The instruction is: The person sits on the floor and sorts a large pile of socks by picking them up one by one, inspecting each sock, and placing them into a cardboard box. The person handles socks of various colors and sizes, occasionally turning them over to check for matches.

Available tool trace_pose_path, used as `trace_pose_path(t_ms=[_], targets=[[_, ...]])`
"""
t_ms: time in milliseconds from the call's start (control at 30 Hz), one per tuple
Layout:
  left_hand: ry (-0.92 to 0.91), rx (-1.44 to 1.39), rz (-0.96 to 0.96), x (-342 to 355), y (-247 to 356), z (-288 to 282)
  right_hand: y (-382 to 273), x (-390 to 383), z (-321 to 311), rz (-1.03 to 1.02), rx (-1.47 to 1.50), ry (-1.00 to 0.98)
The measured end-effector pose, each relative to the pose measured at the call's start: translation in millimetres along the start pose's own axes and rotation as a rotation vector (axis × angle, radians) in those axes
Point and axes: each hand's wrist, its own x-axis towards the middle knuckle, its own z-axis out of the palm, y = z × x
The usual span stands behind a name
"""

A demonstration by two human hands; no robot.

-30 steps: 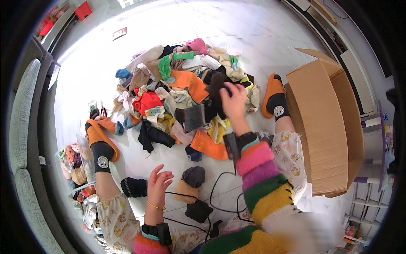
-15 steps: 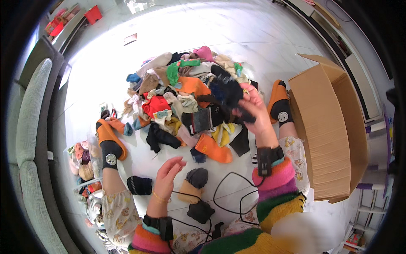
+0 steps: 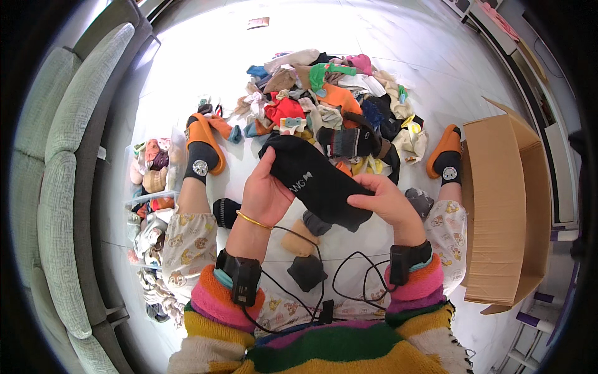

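A black sock [image 3: 321,184] with pale lettering is stretched out flat between my hands. My left hand [image 3: 266,193] grips its upper left end, while my right hand [image 3: 389,206] pinches the lower right end between thumb and fingers. Just beyond it spreads a heap of mixed loose socks [image 3: 341,98]. Between my legs lie folded bundles: a dark grey one [image 3: 308,272], a tan one [image 3: 299,240] and a grey one [image 3: 316,222] partly under the held sock. A black bundle with a striped edge [image 3: 225,212] rests by my left knee, a grey patterned one [image 3: 420,202] by my right.
Clear bins [image 3: 131,201] of folded socks and cloth stand beyond my left leg, near a grey sofa [image 3: 65,206]. An open cardboard box [image 3: 498,212] stands to my right. Black cables [image 3: 339,290] run from my wrist devices across my lap. My feet wear orange slippers [image 3: 208,146].
My right hand has brought a dark sock from the heap back toward my body. My left hand, empty before, has taken hold of its other end. The view has shifted leftward.
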Motion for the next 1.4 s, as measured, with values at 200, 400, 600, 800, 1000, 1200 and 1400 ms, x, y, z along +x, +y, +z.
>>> trace_pose_path(t_ms=[200,400,600,800,1000,1200,1400], targets=[[0.063,0.047,0.130,-23,-5,-34,17,-16,4,0.038,-0.091,0.130],[0.480,0.096,-0.047,-66,-25,-87,95,-5,2,0.199,-0.334,-0.082],[0.348,0.117,0.022,-69,-22,-110,142,37,-98,0.017,-0.228,1.029],[0.341,0.071,0.033,-59,-15,-119,171,35,-149,0.210,-0.752,1.153],[0.251,0.081,-0.006,-49,-15,-107,130,21,-135,-0.224,0.602,0.581],[0.189,0.032,-0.011,-42,-14,-88,78,10,-88,-0.329,0.769,0.305],[0.157,0.084,-0.018,-50,-12,-72,52,12,-59,-0.276,0.998,0.090]])
